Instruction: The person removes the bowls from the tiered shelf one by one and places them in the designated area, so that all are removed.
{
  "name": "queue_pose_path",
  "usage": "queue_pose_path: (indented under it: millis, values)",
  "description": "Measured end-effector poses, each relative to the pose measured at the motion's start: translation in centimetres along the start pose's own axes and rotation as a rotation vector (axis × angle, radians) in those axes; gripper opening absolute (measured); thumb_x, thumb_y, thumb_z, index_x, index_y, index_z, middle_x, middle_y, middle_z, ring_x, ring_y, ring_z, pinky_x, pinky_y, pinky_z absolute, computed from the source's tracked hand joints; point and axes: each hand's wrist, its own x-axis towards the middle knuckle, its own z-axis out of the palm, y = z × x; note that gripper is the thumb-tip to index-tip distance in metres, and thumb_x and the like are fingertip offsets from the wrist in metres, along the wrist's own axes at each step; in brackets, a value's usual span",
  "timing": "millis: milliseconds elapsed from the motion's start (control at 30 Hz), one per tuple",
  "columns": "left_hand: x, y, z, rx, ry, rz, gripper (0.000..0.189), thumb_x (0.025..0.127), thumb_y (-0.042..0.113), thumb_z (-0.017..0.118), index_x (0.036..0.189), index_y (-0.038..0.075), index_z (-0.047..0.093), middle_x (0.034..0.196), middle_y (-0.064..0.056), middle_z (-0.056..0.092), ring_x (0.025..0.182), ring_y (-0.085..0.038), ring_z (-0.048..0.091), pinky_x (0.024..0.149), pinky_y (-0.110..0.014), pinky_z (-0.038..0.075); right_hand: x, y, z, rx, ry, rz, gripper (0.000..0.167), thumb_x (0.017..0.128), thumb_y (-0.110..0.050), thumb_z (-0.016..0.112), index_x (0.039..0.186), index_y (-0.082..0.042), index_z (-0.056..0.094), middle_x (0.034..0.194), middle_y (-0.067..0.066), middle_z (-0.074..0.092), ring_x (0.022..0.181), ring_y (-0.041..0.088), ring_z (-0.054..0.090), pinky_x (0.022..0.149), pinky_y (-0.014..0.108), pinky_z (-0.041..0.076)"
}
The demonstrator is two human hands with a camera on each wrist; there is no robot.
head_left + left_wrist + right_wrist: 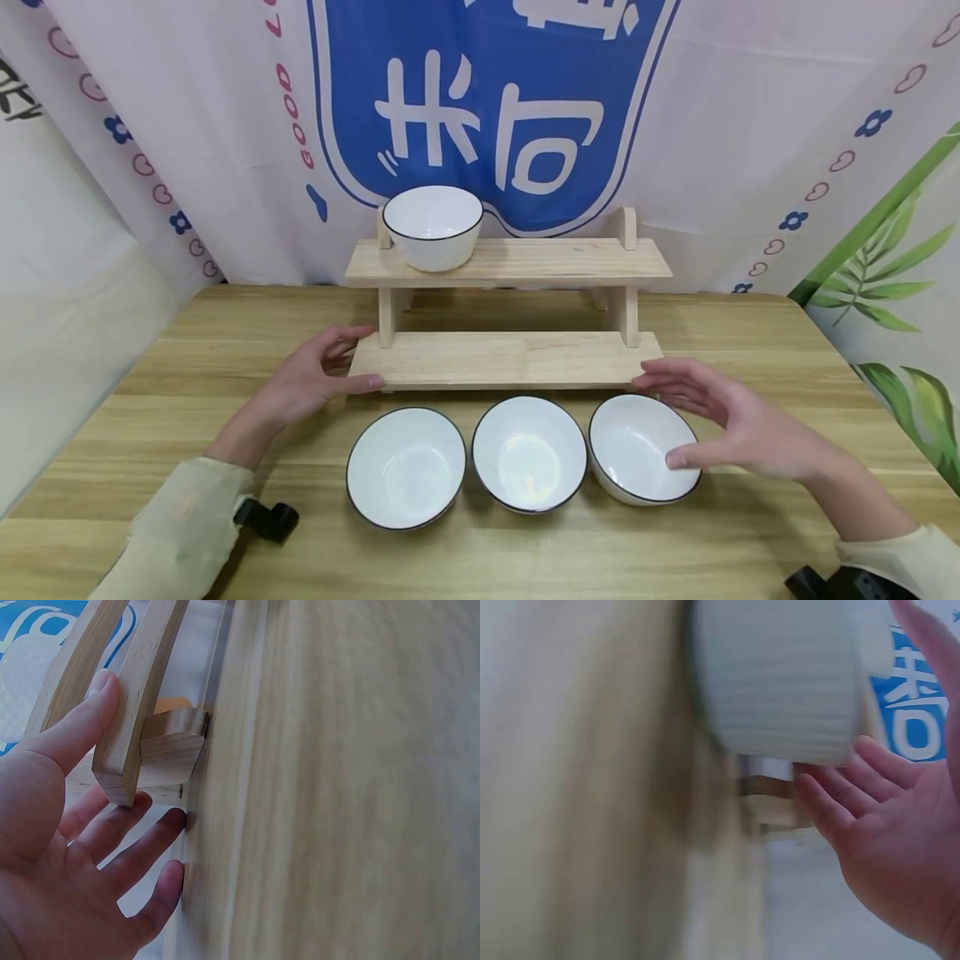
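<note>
A two-tier wooden shelf (510, 360) stands at the middle back of the table. My left hand (318, 372) holds the left end of its lower board (124, 742), with the thumb along the front and the fingers around the end. My right hand (731, 421) is spread at the shelf's right end, fingertips right at the board's corner and thumb over the right bowl (637, 450). That bowl's ribbed outer side (780, 682) shows close to the fingers in the right wrist view. A white, dark-rimmed left bowl (406, 468) and middle bowl (529, 454) stand beside it.
A fourth white bowl (433, 229) sits on the left of the upper board (555, 260), between the two upright end pegs. Behind the shelf hangs a printed curtain (720, 150). The wooden table (247, 333) runs around the shelf on both sides.
</note>
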Motion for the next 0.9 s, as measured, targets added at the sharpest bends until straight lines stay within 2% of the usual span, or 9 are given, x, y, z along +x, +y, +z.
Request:
queue_pose_path:
  millis: [100,300,467,600,767,900]
  values:
    - [0.0,0.0,0.0,-0.003,-0.001,0.002,0.091,0.092,0.037,0.087,0.165,0.011,0.039,0.165,-0.024,0.048,0.153,-0.045,0.047,0.125,-0.063,0.038,0.8,-1.3,-0.6,-0.008,0.063,-0.001,0.076,0.088,0.007,0.082,0.154,0.007,0.044,0.148,0.018,0.062,0.136,0.006,0.062,0.112,0.014,0.048]
    - [0.0,0.2,0.1,-0.002,-0.002,0.009,0.09,0.093,0.036,0.087,0.165,0.01,0.039,0.165,-0.025,0.048,0.152,-0.046,0.048,0.124,-0.063,0.039,3.5,-3.6,-1.0,-0.003,0.209,0.004,0.057,0.093,0.006,0.078,0.145,0.003,0.053,0.139,0.01,0.067,0.128,0.013,0.068,0.107,0.02,0.055]
    - [-0.1,0.2,0.1,-0.001,-0.001,0.005,0.09,0.093,0.036,0.087,0.165,0.01,0.039,0.165,-0.025,0.048,0.152,-0.046,0.048,0.124,-0.063,0.039,6.7,-5.2,-0.3,0.019,0.246,0.026,0.052,0.095,-0.002,0.08,0.14,0.001,0.054,0.136,0.016,0.065,0.124,0.015,0.069,0.106,0.022,0.057]
    - [-0.2,0.3,0.1,-0.002,0.001,-0.004,0.091,0.093,0.037,0.087,0.165,0.01,0.039,0.165,-0.025,0.047,0.153,-0.046,0.047,0.125,-0.063,0.037,9.9,-6.3,0.3,-0.012,0.23,0.073,0.061,0.095,-0.013,0.084,0.144,-0.001,0.05,0.138,0.015,0.064,0.127,0.019,0.066,0.112,0.028,0.054]
    - [-0.2,0.2,0.1,0.001,-0.001,-0.004,0.092,0.092,0.038,0.087,0.165,0.01,0.039,0.165,-0.024,0.048,0.153,-0.045,0.046,0.125,-0.063,0.037,13.6,-7.0,1.4,-0.029,0.229,0.097,0.08,0.093,-0.021,0.087,0.157,-0.007,0.042,0.148,0.011,0.06,0.138,0.026,0.06,0.123,0.048,0.046]
    - [-0.1,0.2,0.1,0.002,-0.001,-0.006,0.093,0.092,0.038,0.088,0.165,0.01,0.038,0.165,-0.024,0.047,0.153,-0.045,0.046,0.125,-0.063,0.037,16.1,-7.4,2.5,-0.006,0.25,0.092,0.09,0.09,-0.027,0.089,0.162,-0.01,0.037,0.154,0.011,0.056,0.144,0.027,0.056,0.126,0.05,0.042]
